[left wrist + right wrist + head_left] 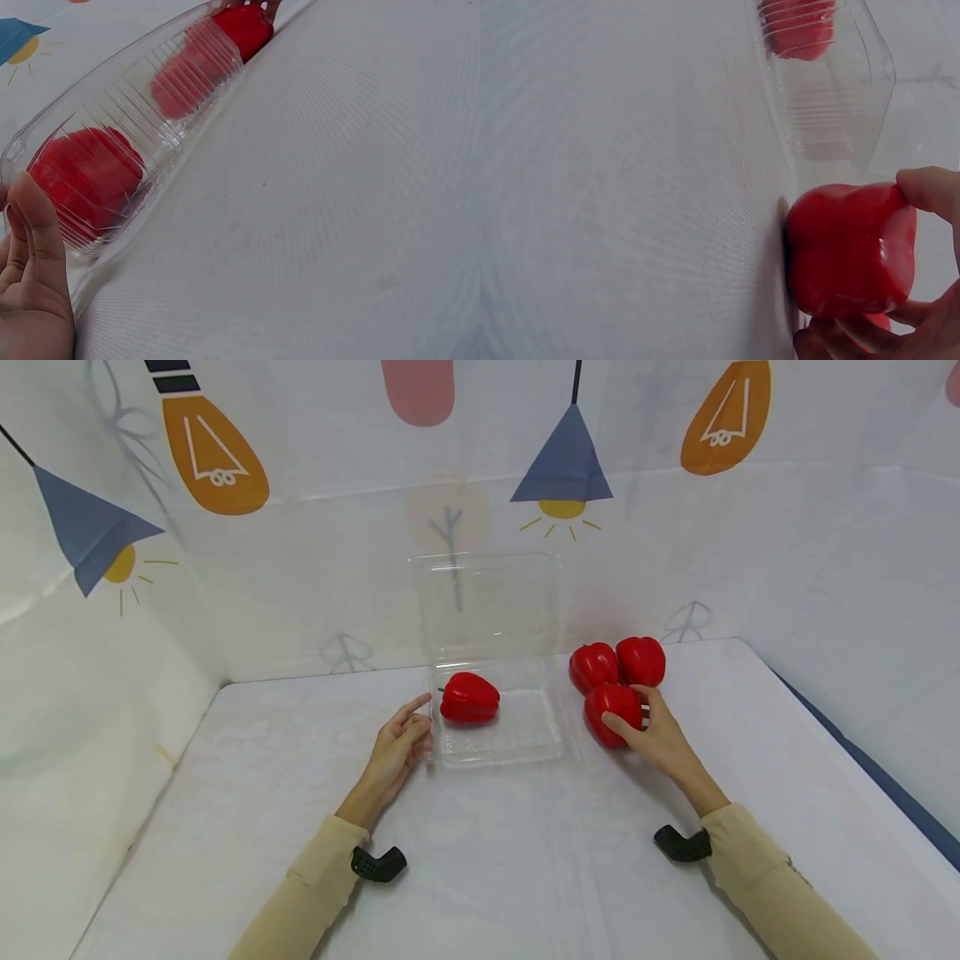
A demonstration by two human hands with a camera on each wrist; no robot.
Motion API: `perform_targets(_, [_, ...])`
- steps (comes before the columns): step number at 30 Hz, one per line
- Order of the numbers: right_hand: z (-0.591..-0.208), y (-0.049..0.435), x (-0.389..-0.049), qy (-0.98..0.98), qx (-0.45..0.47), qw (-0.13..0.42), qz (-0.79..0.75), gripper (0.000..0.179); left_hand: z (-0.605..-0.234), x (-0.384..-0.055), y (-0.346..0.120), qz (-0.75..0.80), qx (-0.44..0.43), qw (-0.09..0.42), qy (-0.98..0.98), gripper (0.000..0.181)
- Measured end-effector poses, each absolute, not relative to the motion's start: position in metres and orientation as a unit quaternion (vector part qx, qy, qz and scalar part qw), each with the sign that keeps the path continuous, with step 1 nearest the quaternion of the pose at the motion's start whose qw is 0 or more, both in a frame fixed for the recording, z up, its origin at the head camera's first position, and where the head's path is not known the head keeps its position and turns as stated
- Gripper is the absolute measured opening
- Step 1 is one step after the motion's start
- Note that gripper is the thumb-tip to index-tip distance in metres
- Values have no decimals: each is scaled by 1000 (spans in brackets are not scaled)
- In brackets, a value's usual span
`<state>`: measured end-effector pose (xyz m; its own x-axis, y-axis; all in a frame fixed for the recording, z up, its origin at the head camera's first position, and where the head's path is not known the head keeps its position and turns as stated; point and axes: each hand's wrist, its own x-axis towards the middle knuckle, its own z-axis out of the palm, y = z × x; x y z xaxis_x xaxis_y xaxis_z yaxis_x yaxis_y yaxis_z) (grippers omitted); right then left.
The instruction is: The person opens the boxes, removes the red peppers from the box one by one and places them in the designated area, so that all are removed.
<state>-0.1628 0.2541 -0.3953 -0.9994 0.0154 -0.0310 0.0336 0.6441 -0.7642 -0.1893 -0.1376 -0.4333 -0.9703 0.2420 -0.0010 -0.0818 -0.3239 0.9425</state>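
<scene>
The person's right grip [660, 739] grasps a glossy red bell pepper [603, 706], thumb on one side and fingers round the other; the right wrist view makes it hard to tell whether the pepper bears on the white cloth-covered tabletop [487, 860] or is slightly raised. Just beyond this grip sit two more glossy red bell peppers [594, 667] side by side, close behind the held one. Left of the right grip, and just right of the left one, lies a clear plastic hinged container [525, 727], its transparent lid [491, 610] standing up at the far edge. The left grip [397, 747] is released, fingers loosely extended and touching the container's nearest side wall. Inside the container, on the side nearer the left grip, a single red pepper [470, 698] lies on its side, its green stem [442, 690] pointing toward that grip. Behind both grips, nearer the person, beige sleeves [750, 860] cover the forearms, with a black curved device [682, 843] at each wrist. Beyond everything hangs a white sheet [337, 552] printed with lamps and bulbs.
</scene>
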Motion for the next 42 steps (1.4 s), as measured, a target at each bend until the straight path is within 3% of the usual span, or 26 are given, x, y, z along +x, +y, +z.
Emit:
perform_targets(27, [-396,253,-162,907,-6,-12,-422,86,-435,-189,-139,809,74,97,575,51])
perform_targets(42, [-397,245,-161,888,-60,-123,-438,70,-434,-188,-139,809,72,100,575,50])
